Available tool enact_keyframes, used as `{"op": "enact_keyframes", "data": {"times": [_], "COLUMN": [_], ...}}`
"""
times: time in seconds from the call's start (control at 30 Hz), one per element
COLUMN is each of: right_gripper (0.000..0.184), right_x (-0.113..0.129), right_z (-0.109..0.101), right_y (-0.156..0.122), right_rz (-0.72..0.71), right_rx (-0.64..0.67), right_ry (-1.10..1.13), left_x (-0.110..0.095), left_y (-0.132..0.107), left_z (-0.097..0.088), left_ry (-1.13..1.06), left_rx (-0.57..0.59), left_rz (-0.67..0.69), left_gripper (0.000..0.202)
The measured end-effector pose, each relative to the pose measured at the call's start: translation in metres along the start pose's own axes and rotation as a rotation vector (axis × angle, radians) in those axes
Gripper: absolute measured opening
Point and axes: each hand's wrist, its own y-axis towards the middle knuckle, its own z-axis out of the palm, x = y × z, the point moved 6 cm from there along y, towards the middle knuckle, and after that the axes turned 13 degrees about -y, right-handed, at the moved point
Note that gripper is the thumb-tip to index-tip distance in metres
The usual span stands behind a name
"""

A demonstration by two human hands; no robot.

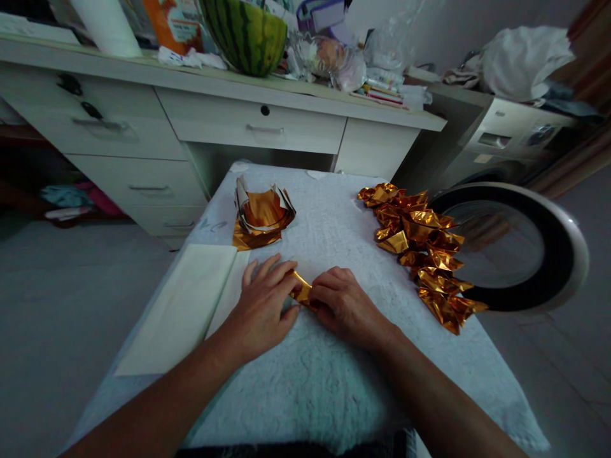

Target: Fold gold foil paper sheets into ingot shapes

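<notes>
Head view: along the left edge of the cloth-covered table (334,388) lies a folded white sheet (176,312), its long side slanting from the near-left part of the surface up toward the far-left corner. Beyond the far edge, half a watermelon (245,38) sits on a white counter (305,105) with drawers below. Near the far-left corner of the surface stands a curled stack of gold foil sheets (265,210), pale edges turned up, a flatter gold piece showing under its front.

In front of that stack, about midway between the left and right edges, the left hand (267,305) rests with its fingers spread, the index finger at the left end of a small gold foil strip (301,291); whether the thumb pinches it cannot be told. The right hand (344,302) has its thumb and fingers drawn together, pinching the strip's right end.

Farther right, crumpled gold foil pieces (436,259) overlap in a row from near the far-right corner down along the right edge. Just past that edge, a round washing machine door (501,248) hangs open.
</notes>
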Motion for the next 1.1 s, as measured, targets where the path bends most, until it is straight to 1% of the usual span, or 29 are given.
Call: {"op": "enact_keyframes", "data": {"times": [0.07, 0.13, 0.23, 0.4, 0.53, 0.63, 0.8, 0.93, 1.1], "right_gripper": [0.021, 0.021, 0.012, 0.01, 0.012, 0.01, 0.006, 0.007, 0.009], "right_x": [-0.001, -0.002, -0.007, -0.016, -0.022, -0.025, -0.029, -0.029, -0.027], "right_z": [-0.001, -0.002, -0.001, 0.0, -0.001, 0.0, 0.005, 0.006, 0.005], "right_y": [-0.001, -0.002, -0.003, -0.006, -0.008, -0.009, -0.008, -0.008, -0.007], "right_rz": [0.01, 0.022, 0.052, 0.132, 0.219, 0.255, 0.308, 0.347, 0.398], "right_rx": [0.0, 0.003, 0.007, 0.036, 0.068, 0.076, 0.086, 0.065, 0.056], "right_ry": [0.029, 0.072, 0.149, 0.201, 0.229, 0.265, 0.271, 0.245, 0.196], "left_x": [-0.006, -0.01, -0.011, -0.009, -0.009, -0.008, -0.006, -0.008, -0.008], "left_y": [0.001, 0.003, 0.006, 0.01, 0.012, 0.012, 0.009, 0.008, 0.009], "left_z": [0.001, 0.004, 0.009, 0.011, 0.01, 0.01, 0.011, 0.012, 0.014], "left_ry": [-0.056, -0.14, -0.22, -0.262, -0.31, -0.332, -0.302, -0.287, -0.199], "left_rx": [0.029, 0.085, 0.14, 0.104, 0.078, 0.064, 0.053, 0.066, 0.03], "left_rz": [0.034, 0.049, 0.034, 0.022, 0.028, 0.009, -0.032, -0.037, -0.043], "left_gripper": [0.028, 0.025, 0.02, 0.01, 0.013, 0.014, 0.012, 0.013, 0.017]}}
